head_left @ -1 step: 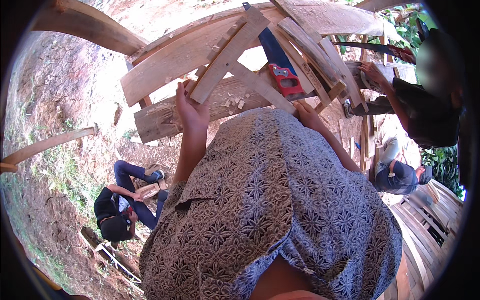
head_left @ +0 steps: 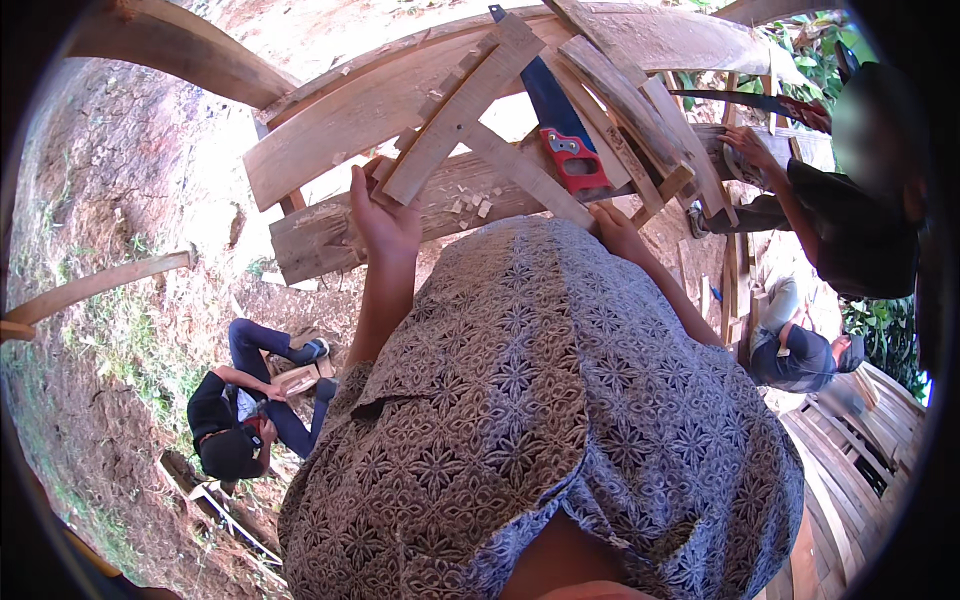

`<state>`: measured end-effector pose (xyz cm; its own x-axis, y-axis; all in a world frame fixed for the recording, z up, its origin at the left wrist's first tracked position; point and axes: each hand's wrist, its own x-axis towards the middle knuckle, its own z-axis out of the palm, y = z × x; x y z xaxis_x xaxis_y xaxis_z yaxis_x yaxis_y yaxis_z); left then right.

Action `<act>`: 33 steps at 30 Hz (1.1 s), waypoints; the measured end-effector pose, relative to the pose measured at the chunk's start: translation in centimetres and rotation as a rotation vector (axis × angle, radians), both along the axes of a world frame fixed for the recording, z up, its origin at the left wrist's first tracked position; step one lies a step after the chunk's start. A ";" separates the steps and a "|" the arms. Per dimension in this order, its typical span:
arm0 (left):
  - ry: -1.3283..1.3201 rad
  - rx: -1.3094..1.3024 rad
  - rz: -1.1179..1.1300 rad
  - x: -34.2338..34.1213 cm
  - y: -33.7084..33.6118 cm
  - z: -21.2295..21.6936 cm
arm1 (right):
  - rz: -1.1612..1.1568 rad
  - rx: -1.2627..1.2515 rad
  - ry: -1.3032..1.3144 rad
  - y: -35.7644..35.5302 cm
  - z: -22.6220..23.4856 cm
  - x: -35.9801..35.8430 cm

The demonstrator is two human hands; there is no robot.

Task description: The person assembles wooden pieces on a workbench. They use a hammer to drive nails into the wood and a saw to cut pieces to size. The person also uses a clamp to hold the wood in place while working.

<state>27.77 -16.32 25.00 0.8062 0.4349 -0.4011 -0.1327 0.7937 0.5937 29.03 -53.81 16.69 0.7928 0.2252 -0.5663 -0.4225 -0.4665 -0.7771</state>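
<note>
My left hand (head_left: 388, 222) grips the lower end of a short wooden board (head_left: 465, 105); its thumb is raised beside the wood and its fingers are partly hidden behind it. A thinner wooden strip (head_left: 520, 172) meets this board at an angle, with a small dark spot where they cross. At the strip's lower right end, my right hand (head_left: 614, 226) is closed on the wood, some fingers hidden. Right of the crossed pieces lies a handsaw (head_left: 568, 140) with a dark blade and a red handle.
Wide planks (head_left: 330, 235) form a bench strewn with wood chips (head_left: 470, 203). Several loose boards (head_left: 640, 110) are piled at its right. One person (head_left: 850, 200) stands at the right, a hand on the wood. Another person (head_left: 235, 420) sits at lower left; a third (head_left: 800, 355) bends at right.
</note>
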 end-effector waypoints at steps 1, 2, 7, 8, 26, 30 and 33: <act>-0.011 -0.035 -0.007 0.0 -0.1 0.3 | -0.010 0.005 0.003 -0.2 -0.5 -0.1; -0.019 -0.064 0.001 -0.3 -0.2 0.5 | -0.010 0.001 0.001 0.1 -0.1 -0.1; -0.007 -0.119 -0.069 1.0 -0.7 1.7 | -0.060 0.040 0.065 -1.7 -2.9 0.4; -0.043 -0.136 -0.078 1.0 -0.6 1.6 | -0.035 0.067 0.061 -2.0 -3.4 0.4; 0.087 -0.053 0.055 0.9 -1.0 3.5 | -0.010 0.017 0.055 -1.5 -3.2 -0.1; 0.096 -0.058 0.032 1.2 -1.1 3.6 | -0.035 0.020 0.086 -1.3 -2.7 -0.2; 0.069 -0.036 -0.053 1.0 -0.3 2.4 | -0.040 0.008 0.055 -0.8 -1.8 -0.3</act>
<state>28.79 -16.64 27.40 0.7978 0.3763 -0.4710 -0.0498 0.8197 0.5706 28.69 -54.57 14.86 0.7693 0.1988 -0.6072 -0.4826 -0.4420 -0.7562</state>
